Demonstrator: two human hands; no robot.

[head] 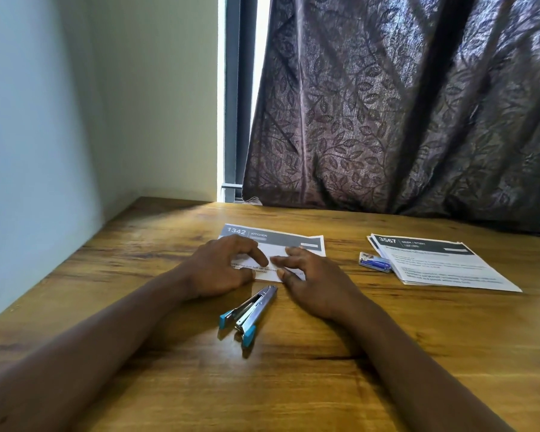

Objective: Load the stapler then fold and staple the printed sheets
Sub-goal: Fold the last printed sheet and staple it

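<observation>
Pressing down on the folded sheet (281, 244) headed 1342 KITCHEN, I have my left hand (222, 269) and right hand (312, 282) side by side on it, fingers curled and bearing flat on the paper, neither closed around anything. Just nearer me than both hands, the stapler (250, 310) lies on the wooden table (293, 385). Off beyond my right hand sit the staple box (374, 262) and the stack of printed sheets (443, 266), touching each other.
</observation>
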